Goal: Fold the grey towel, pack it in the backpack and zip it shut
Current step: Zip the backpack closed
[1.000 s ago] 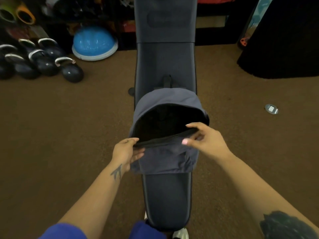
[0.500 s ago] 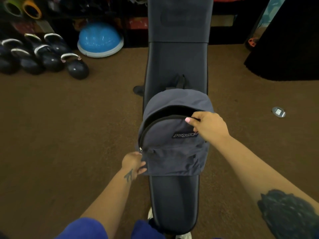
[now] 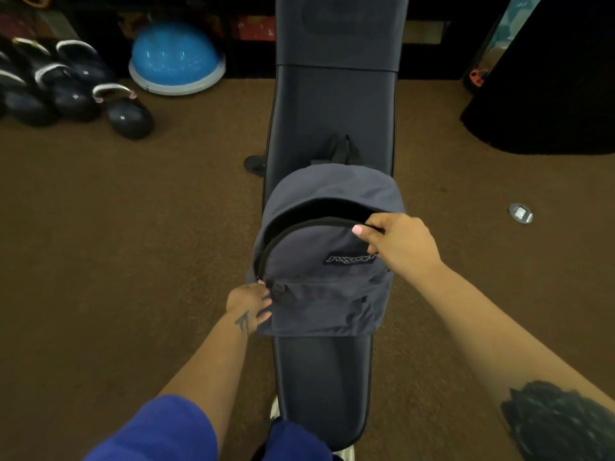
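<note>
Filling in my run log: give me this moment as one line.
stage: zipping | backpack on bench, main zip partly open | right hand pinches zip at top | left hand holds lower left corner | towel unseen

- Backpack (image 3: 329, 267): matt grey woven cloth.
- Bench (image 3: 332, 121): smooth dark padded vinyl, slight sheen.
- Floor (image 3: 133, 227): rough brown carpet.
- Dome (image 3: 176, 58): glossy blue rubber.

Before me, one dark padded bench (image 3: 332, 104), lengthwise, bearing a grey backpack (image 3: 319, 294). Under it I log brown carpet floor (image 3: 133, 244), carrying black kettlebells (image 3: 128, 116), a blue half-dome (image 3: 176, 59) and a small silver disc (image 3: 520, 212).
</note>
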Motion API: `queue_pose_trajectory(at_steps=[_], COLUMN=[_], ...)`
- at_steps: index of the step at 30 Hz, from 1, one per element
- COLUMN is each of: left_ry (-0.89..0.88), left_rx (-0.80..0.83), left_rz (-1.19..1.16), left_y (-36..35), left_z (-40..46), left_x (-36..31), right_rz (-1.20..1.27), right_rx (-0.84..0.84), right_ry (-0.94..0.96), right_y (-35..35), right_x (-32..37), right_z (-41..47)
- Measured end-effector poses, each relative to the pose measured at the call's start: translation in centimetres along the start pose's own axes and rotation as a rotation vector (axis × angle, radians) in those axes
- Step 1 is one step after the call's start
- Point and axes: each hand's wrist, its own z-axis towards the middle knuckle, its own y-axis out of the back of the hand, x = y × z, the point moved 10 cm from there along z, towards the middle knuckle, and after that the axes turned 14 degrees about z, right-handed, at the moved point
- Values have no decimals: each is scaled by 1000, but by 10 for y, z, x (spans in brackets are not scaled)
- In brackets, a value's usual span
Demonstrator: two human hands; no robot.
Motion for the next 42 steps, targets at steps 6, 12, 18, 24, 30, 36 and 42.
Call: queue_pose_trajectory(at_steps=[6,12,18,24,30,36,42], left_ry=[-119,-251,-353,-430,-475,-461,-680], left_rx=[-92,-102,-131,-190,-211,-153,-291], left_rz=[173,395,542,688,715,681,953], left_y=[17,32,35,40,44,49,40], left_z=[-13,-29,-44,-51,-56,-43,-43], left_x=[-18,-46,-75,-81,-88,-79,-81], right_rz=[-10,-44,71,-163,-313,-255,-162], right_rx=[-36,-84,-92,156,231,126,7], right_ry=[-1,55,240,460,406,425,331], right_y=[2,-1,-27,-135,-179,-182,-181], right_x=[3,13,43,71,72,69,61], right_z=[1,0,-20,-30,-19,-9,-6])
